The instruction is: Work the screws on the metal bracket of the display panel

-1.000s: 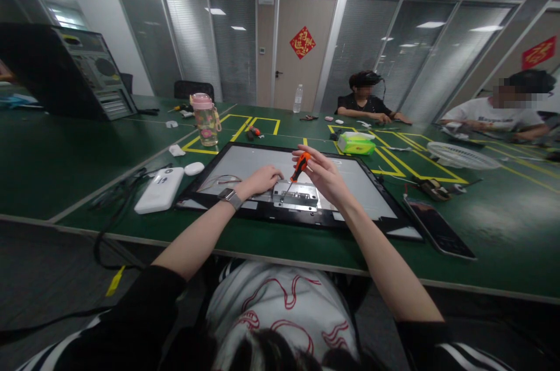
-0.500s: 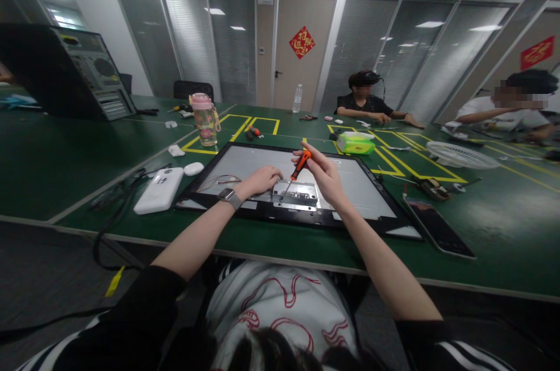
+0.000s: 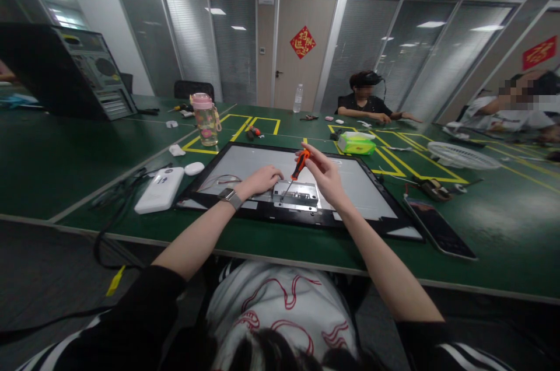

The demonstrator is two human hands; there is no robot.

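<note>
A flat monitor panel [image 3: 363, 190] lies back-up on the green table, with a silver metal bracket [image 3: 300, 196] near its front edge. My right hand [image 3: 326, 177] is closed round an orange-handled screwdriver [image 3: 298, 168], whose tip points down at the bracket's left end. My left hand [image 3: 261, 178], with a watch on the wrist, rests on the panel just left of the bracket, fingers curled down against it; whether it grips anything is hidden.
A white box [image 3: 160, 189] and a small white case [image 3: 193, 168] lie left of the panel, a dark phone [image 3: 437, 228] to its right. Farther back: a pink-lidded bottle [image 3: 205, 120], a green tissue pack [image 3: 356, 143], a computer tower [image 3: 70, 70]. Two people sit across the table.
My right hand's fingers have shifted slightly on the screwdriver handle, as in turning it. The person at far right has leaned further right. My left hand has stayed put.
</note>
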